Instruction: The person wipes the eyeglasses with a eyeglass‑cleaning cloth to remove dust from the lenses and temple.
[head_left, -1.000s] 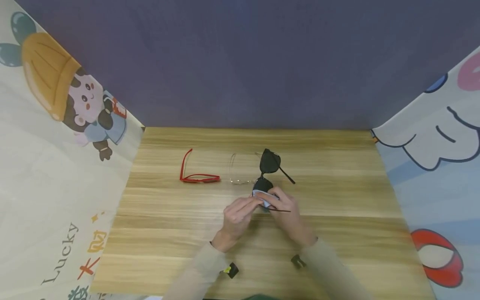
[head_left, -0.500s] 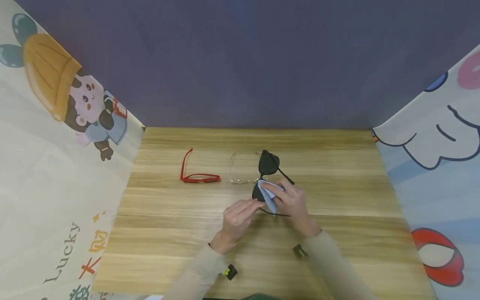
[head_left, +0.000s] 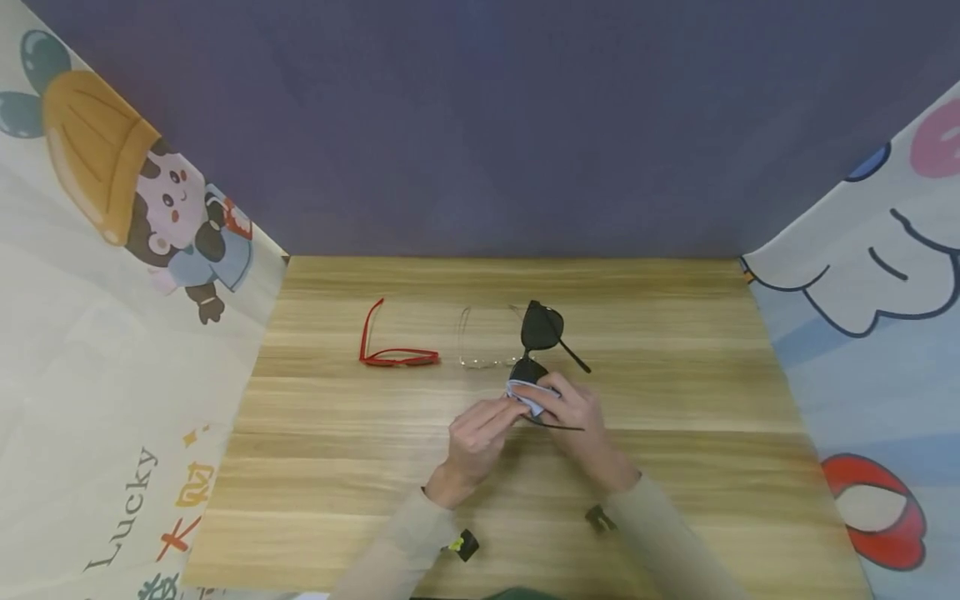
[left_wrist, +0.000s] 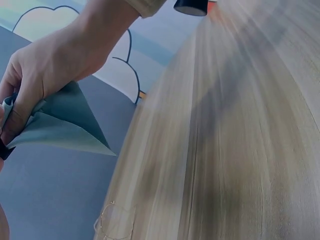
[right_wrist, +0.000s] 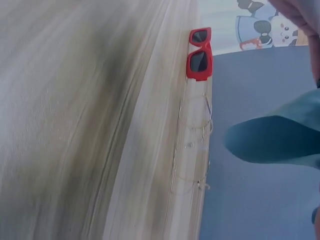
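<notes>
Dark-lensed black sunglasses [head_left: 542, 326] are held up over the table, tilted, one arm pointing right. My left hand [head_left: 476, 435] pinches the frame by the lower lens. With my right hand [head_left: 577, 421] I grip a light blue cloth [head_left: 534, 398] folded over that lens, so most of the lens is hidden. In the left wrist view the cloth [left_wrist: 65, 125] hangs to a point below the right hand [left_wrist: 55, 65]. The right wrist view shows the cloth [right_wrist: 277, 137] at the right, with the sunglasses mostly out of sight.
Red sunglasses [head_left: 401, 357] lie on the wooden table [head_left: 322, 467] to the left. Thin wire-framed clear glasses [head_left: 483, 362] lie beside them, partly behind the black pair. Printed cloth walls [head_left: 90, 350] stand at both sides.
Between the earlier frames the cloth slid up the lens and opened out; now it is lower again, wrapped over the lens edge. My left hand has barely moved.
</notes>
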